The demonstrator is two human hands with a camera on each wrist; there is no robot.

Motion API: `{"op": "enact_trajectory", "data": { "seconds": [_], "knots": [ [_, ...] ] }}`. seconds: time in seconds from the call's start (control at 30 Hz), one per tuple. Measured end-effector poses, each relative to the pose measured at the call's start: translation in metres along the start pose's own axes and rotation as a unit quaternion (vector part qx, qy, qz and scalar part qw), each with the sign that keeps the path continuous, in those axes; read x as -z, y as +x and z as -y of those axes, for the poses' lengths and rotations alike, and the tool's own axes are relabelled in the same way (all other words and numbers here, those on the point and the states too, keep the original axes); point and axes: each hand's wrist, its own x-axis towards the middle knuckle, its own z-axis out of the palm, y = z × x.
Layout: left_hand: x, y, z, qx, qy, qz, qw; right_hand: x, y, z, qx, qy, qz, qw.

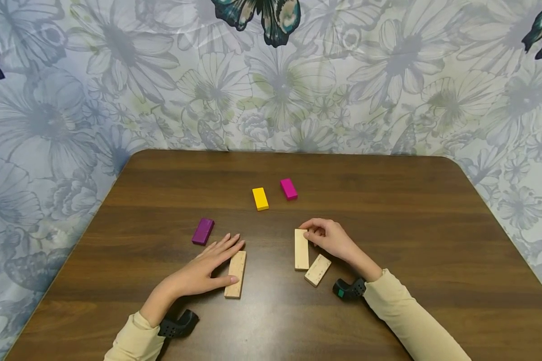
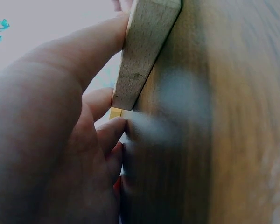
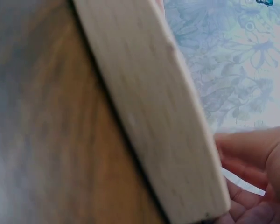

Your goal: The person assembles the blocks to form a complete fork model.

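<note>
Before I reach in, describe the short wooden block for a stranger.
On the brown table, find the right hand. Below it in the head view lies the short wooden block, slanted and shorter than the long wooden block that hand holds.

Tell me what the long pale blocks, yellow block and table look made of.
Long pale blocks: apparently bare wood, matte, with fine grain. Yellow block: smooth painted wood or plastic, perhaps; no grain shows. Table: wood or wood-look laminate, semi-gloss, with brown streaks and reflected light.
</note>
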Motion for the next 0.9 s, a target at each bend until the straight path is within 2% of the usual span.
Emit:
{"op": "enact_trajectory", "data": {
  "seconds": [0.1, 0.27, 0.5, 0.67, 0.8, 0.9],
  "knots": [
    [0.000, 0.000, 0.000, -0.002, 0.000, 0.000, 1.0000, -0.002, 0.000, 0.001, 0.019, -0.038, -0.011, 0.9990],
    [0.000, 0.000, 0.000, -0.006, 0.002, -0.002, 1.0000, -0.004, 0.000, 0.001, 0.043, -0.062, -0.021, 0.9969],
    [0.000, 0.000, -0.001, -0.003, -0.002, 0.001, 1.0000, -0.006, -0.001, 0.001, 0.047, -0.057, -0.028, 0.9968],
    [-0.001, -0.001, 0.000, -0.003, -0.003, 0.001, 1.0000, -0.006, -0.009, -0.002, 0.047, -0.031, -0.045, 0.9974],
    [-0.002, -0.001, 0.001, -0.005, -0.002, -0.001, 1.0000, -0.007, -0.025, -0.006, 0.090, -0.002, -0.040, 0.9951],
    [-0.002, 0.000, 0.001, -0.004, -0.001, -0.001, 1.0000, -0.007, -0.040, -0.007, 0.127, -0.017, -0.006, 0.9917]
  ]
}}
